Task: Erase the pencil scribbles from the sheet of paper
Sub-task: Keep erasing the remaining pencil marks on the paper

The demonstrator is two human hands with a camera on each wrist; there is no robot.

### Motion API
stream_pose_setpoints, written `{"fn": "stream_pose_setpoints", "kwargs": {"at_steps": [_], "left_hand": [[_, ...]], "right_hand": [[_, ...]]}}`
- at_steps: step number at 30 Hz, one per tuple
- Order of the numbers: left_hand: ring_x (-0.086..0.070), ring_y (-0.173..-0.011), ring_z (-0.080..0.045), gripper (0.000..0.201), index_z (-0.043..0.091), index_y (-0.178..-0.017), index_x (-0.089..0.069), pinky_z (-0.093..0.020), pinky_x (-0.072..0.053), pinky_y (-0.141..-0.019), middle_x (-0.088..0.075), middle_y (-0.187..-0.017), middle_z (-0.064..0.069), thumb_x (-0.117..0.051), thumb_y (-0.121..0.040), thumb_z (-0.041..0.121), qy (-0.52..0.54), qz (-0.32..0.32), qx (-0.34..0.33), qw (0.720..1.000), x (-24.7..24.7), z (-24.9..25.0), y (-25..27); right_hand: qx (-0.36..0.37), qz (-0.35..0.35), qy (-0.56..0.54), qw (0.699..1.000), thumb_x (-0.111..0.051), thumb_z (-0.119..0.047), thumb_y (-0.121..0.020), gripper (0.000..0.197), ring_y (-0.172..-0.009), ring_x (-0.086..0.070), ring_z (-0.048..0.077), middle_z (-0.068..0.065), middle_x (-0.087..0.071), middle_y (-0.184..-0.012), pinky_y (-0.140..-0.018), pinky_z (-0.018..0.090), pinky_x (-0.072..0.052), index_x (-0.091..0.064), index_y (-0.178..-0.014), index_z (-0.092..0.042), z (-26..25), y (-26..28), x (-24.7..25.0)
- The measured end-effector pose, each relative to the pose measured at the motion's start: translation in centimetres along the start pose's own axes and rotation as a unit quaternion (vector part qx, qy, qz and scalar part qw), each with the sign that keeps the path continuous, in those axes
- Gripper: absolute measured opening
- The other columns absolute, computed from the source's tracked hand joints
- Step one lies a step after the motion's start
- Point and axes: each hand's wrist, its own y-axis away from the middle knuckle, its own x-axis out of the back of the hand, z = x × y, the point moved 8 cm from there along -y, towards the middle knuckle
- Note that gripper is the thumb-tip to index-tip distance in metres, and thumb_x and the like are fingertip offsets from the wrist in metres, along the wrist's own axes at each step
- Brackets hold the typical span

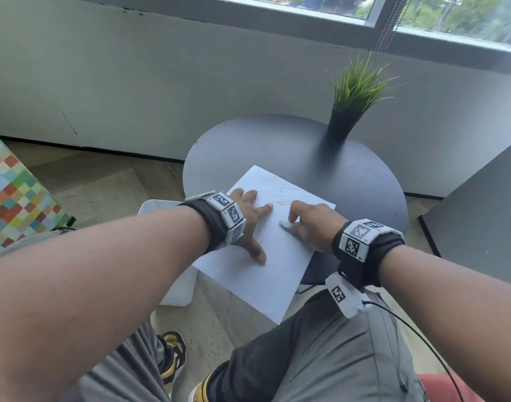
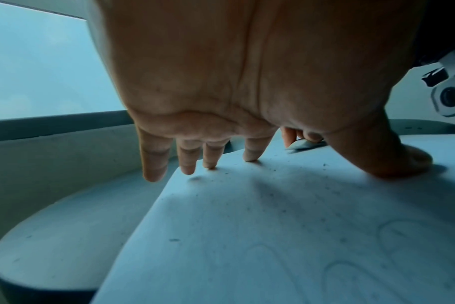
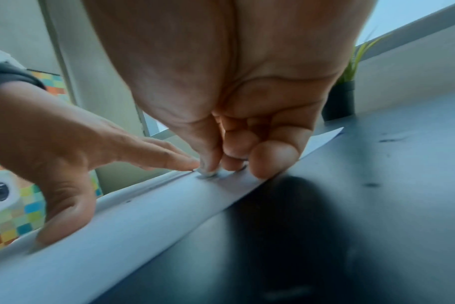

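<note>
Under left hand [image 2: 247, 82], eraser crumbs [image 2: 273, 193]

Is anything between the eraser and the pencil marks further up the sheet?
Nothing visible. The right hand holds the eraser on the paper; remaining scribbles lie bare beyond it, the left hand beside.

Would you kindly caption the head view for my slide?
Left hand pins the paper on a round table while right hand rubs an eraser over scribbles.
</note>
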Motion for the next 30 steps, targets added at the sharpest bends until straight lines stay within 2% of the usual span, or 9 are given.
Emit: {"fn": "stream_pose_setpoints", "kwargs": {"at_steps": [5,8,10,15,18,20,22,25,30], "left_hand": [[-0.001,-0.151,-0.031,0.132,0.035,-0.157,0.006,-0.059,-0.025,-0.115,0.009,-0.165,-0.007,-0.063,-0.059,0.089,0.011,-0.010,0.002,1.000,-0.6,0.2,0.8],[0.002,-0.151,-0.032,0.137,0.034,-0.157,0.008,-0.059,-0.025,-0.116,0.012,-0.165,-0.008,-0.064,-0.055,0.090,0.022,-0.009,0.008,1.000,-0.7,0.5,0.8],[0.004,-0.151,-0.032,0.140,0.034,-0.157,0.008,-0.060,-0.024,-0.116,0.013,-0.165,-0.009,-0.065,-0.052,0.090,0.023,-0.012,0.011,1.000,-0.8,0.6,0.7],[0.003,-0.151,-0.034,0.137,0.032,-0.157,0.009,-0.061,-0.023,-0.116,0.013,-0.165,-0.010,-0.068,-0.058,0.086,0.019,-0.011,0.013,1.000,-0.6,0.8,0.8],[0.005,-0.151,-0.034,0.138,0.033,-0.157,0.009,-0.062,-0.022,-0.116,0.014,-0.165,-0.010,-0.068,-0.056,0.087,0.021,-0.015,0.016,1.000,-0.9,0.6,0.6],[0.006,-0.151,-0.035,0.139,0.033,-0.157,0.009,-0.063,-0.021,-0.116,0.014,-0.165,-0.010,-0.067,-0.054,0.088,0.021,-0.013,0.016,1.000,-1.0,0.6,0.4],[0.007,-0.151,-0.035,0.139,0.033,-0.157,0.010,-0.062,-0.020,-0.117,0.016,-0.165,-0.010,-0.067,-0.054,0.088,0.027,-0.015,0.014,0.999,-1.0,0.6,0.5],[0.008,-0.151,-0.035,0.138,0.033,-0.157,0.011,-0.061,-0.019,-0.117,0.015,-0.165,-0.010,-0.067,-0.057,0.087,0.030,-0.010,0.012,0.999,-0.9,0.7,0.6],[0.010,-0.151,-0.033,0.137,0.036,-0.156,0.011,-0.063,-0.018,-0.117,0.018,-0.165,-0.006,-0.067,-0.055,0.088,0.037,-0.023,0.007,0.999,-1.1,0.5,1.1]], "right_hand": [[0.019,-0.003,0.002,1.000,-0.046,-0.044,-0.095,0.026,-0.091,-0.053,0.028,0.006,-0.061,-0.098,-0.077,0.036,-0.047,-0.047,-0.101,-0.019,-1.8,1.2,-0.2],[0.106,-0.055,0.057,0.991,-0.044,-0.036,-0.097,0.021,-0.081,-0.049,0.030,0.009,-0.055,-0.087,-0.070,0.038,-0.044,-0.039,-0.092,-0.017,-5.0,3.0,-1.8],[0.140,-0.083,0.085,0.983,-0.047,-0.032,-0.096,0.017,-0.080,-0.048,0.029,0.010,-0.056,-0.086,-0.067,0.037,-0.041,-0.041,-0.093,-0.015,-6.1,3.7,-2.2],[0.043,0.000,0.101,0.994,-0.041,-0.043,-0.097,0.023,-0.083,-0.055,0.032,0.014,-0.059,-0.098,-0.072,0.039,-0.049,-0.040,-0.096,-0.020,-2.9,0.9,0.7],[0.111,-0.069,0.128,0.983,-0.047,-0.025,-0.094,0.013,-0.078,-0.046,0.028,0.013,-0.058,-0.093,-0.067,0.037,-0.043,-0.042,-0.104,-0.017,-5.8,2.5,-1.2],[0.162,-0.112,0.136,0.971,-0.050,-0.020,-0.093,0.011,-0.078,-0.045,0.027,0.009,-0.054,-0.085,-0.069,0.039,-0.044,-0.041,-0.097,-0.015,-7.0,4.1,-2.3],[0.135,-0.095,0.118,0.979,-0.047,-0.030,-0.096,0.017,-0.084,-0.050,0.029,0.009,-0.055,-0.087,-0.071,0.038,-0.044,-0.044,-0.099,-0.013,-5.9,3.3,-1.3],[0.016,-0.025,0.080,0.996,-0.046,-0.044,-0.095,0.027,-0.090,-0.054,0.029,0.007,-0.058,-0.094,-0.070,0.033,-0.042,-0.048,-0.099,-0.018,-1.6,0.8,0.7],[-0.059,0.015,-0.012,0.998,-0.056,-0.046,-0.091,0.026,-0.081,-0.056,0.023,0.002,-0.060,-0.090,-0.066,0.032,-0.043,-0.048,-0.092,-0.021,2.3,0.5,1.5]]}}
